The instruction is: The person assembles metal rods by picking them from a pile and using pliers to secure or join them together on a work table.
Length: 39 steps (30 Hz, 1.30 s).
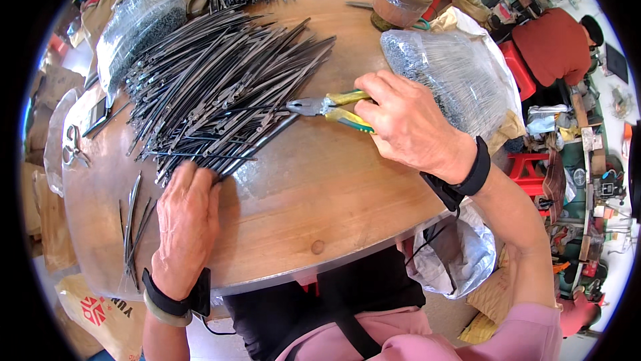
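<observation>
A large heap of long, thin dark metal strips (207, 87) lies across the left and middle of the round wooden table. My right hand (407, 117) is closed around a pair of pliers (346, 108) with yellow and green handles. The metal jaws point left over the heap's right side, close to the end of a dark strip; whether they grip it I cannot tell. At the heap's near edge, my left hand (188, 217) has its fingers curled together among the strip ends. What those fingertips hold is hidden. A few loose strips (131, 234) lie left of this hand.
Clear plastic bags of small dark pieces (143, 27) and of thin pale pins (444, 77) flank the heap. A brown round container (402, 0) stands at the back. Scissors (75, 146) lie at the left edge. Another person (551, 47) sits at far right near red stools (529, 175).
</observation>
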Tool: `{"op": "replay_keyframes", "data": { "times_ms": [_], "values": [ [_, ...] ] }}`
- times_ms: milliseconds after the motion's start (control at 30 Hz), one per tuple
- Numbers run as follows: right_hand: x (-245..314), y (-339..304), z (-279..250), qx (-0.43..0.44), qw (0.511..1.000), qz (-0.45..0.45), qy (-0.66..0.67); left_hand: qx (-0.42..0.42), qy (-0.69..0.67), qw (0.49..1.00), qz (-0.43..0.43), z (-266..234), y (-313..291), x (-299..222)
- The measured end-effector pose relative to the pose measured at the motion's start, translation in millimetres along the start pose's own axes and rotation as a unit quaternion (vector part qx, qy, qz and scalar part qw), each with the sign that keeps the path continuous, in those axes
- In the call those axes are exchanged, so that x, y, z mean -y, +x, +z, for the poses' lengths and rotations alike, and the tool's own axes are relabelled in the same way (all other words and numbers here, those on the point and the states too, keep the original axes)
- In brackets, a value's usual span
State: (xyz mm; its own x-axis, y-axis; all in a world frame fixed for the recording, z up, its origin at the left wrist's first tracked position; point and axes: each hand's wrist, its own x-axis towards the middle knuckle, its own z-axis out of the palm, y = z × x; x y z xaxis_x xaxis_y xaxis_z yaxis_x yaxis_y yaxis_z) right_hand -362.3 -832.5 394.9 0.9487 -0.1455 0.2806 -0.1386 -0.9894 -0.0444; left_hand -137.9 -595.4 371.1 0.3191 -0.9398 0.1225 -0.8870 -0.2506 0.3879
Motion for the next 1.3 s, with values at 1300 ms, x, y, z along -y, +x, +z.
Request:
{"op": "replay_keyframes", "data": {
  "times_ms": [1300],
  "values": [
    [83.1, -108.6, -39.8, -0.301, 0.557, 0.365, 0.682, 0.001, -0.852, 0.417, -0.315, 3.8, -84.7, -89.4]
  ]
}}
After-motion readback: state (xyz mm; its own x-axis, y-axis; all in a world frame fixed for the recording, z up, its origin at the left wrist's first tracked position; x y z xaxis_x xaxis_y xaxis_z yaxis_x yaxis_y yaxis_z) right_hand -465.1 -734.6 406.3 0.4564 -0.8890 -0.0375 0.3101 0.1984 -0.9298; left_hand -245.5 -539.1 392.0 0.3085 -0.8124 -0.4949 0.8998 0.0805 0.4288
